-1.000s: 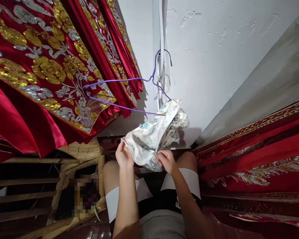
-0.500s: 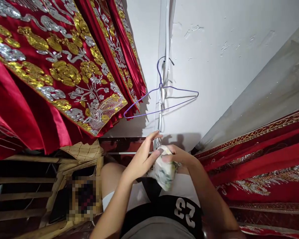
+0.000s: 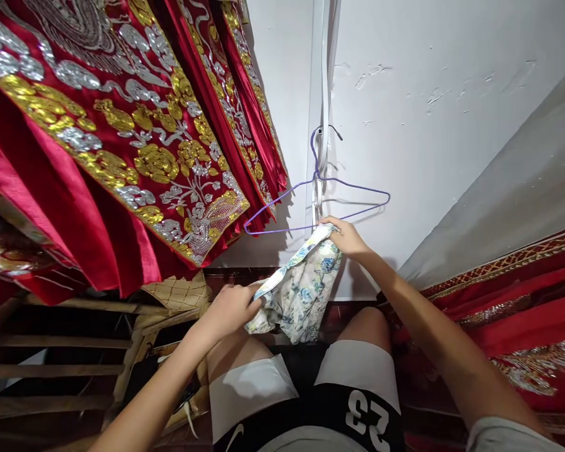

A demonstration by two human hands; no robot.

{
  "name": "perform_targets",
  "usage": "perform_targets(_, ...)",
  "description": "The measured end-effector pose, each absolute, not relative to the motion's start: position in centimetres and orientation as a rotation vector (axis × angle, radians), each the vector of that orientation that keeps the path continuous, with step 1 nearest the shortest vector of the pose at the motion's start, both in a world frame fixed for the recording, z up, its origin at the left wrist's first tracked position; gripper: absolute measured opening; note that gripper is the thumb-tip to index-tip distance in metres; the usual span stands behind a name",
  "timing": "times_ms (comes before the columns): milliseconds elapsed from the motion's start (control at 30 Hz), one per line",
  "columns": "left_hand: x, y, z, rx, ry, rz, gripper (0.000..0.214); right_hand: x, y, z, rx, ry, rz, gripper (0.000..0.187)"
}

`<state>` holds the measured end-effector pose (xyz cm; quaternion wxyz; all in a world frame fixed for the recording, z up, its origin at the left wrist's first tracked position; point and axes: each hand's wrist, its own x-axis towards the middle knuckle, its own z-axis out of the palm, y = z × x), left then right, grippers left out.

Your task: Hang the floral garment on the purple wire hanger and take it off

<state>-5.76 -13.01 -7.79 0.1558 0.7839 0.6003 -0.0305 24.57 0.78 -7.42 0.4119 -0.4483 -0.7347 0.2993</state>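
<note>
- The floral cloth (image 3: 311, 285) hangs between the two hands, above the person's knees and in front of the white wall (image 3: 419, 144).
- The left hand (image 3: 230, 307), near and to the left, is clasped on one end of the cloth's banded edge; the grip looks secure, with the thumb along the top.
- The right hand (image 3: 346, 238), farther off and higher, pinches the other end.
- The edge runs fairly straight between them while the body of the cloth droops in folds. An even, gentle pull from both ends should hold that edge flat; a hard tug might strain the thin-looking fabric.
- Levelling the hands would probably let the folds fall more evenly.
- The purple hanger (image 3: 317, 172) is just beyond the right hand; whether they touch, I cannot tell. Care there seems wise, as the wire could snag the cloth.
- To the left, the sequined red drape (image 3: 169, 169) calls for some elbow room, since its trim might catch loose fabric.
</note>
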Motion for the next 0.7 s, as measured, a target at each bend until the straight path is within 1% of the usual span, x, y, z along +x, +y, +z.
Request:
perform_targets(67, -6.2, -12.7, -7.1, 2.22, 1.842, -0.336, 0.027, 25.5, -0.2, -7.3, -1.125, -1.894, 0.745, 0.03)
perform_targets(100, -6.4, -12.5, -6.9, 2.216, 1.895, -0.387, 0.026, 26.1, -1.2, -7.0, -1.125, -1.91, 0.748, 0.029)
perform_targets(167, -6.6, -11.9, -6.4, 2.27, 1.97, -0.291, 0.022, 27.2, -3.3, -6.1, -1.141, -1.908, 0.78, 0.026)
perform_targets(233, -6.6, -11.1, -5.6, 2.41, 1.904, 0.018, 0.017, 28.1, -5.1, -5.1, -1.196, -1.853, 0.814, 0.023)
perform_targets(333, -5.9, -9.5, -3.9, 2.531, 1.507, 0.631, 0.018, 28.3, -6.8, -4.1, -1.213, -1.799, 0.838, 0.019)
perform_targets(433, -4.5, -7.7, -2.2, 2.324, 1.271, 1.16, 0.014, 27.3, -7.9, -3.6, -1.052, -1.851, 0.852, 0.017)
perform_targets(467, -4.0, -7.2, -1.9, 2.225, 1.247, 1.276, 0.023, 26.9, -8.2, -3.5, -1.003, -1.87, 0.852, 0.018)
perform_targets(533, -3.2, -6.2, -1.4, 2.09, 1.218, 1.373, 0.044, 26.5, -8.7, -3.4, -0.986, -1.887, 0.809, 0.026)
perform_targets(567, -3.1, -5.8, -1.3, 2.051, 1.215, 1.38, 0.046, 26.6, -8.8, -3.4, -1.019, -1.863, 0.755, 0.034)
perform_targets(700, -3.5, -5.2, -0.9, 1.873, 1.273, 1.369, 0.036, 29.7, -8.0, -3.3, -1.225, -1.526, 0.433, 0.082)
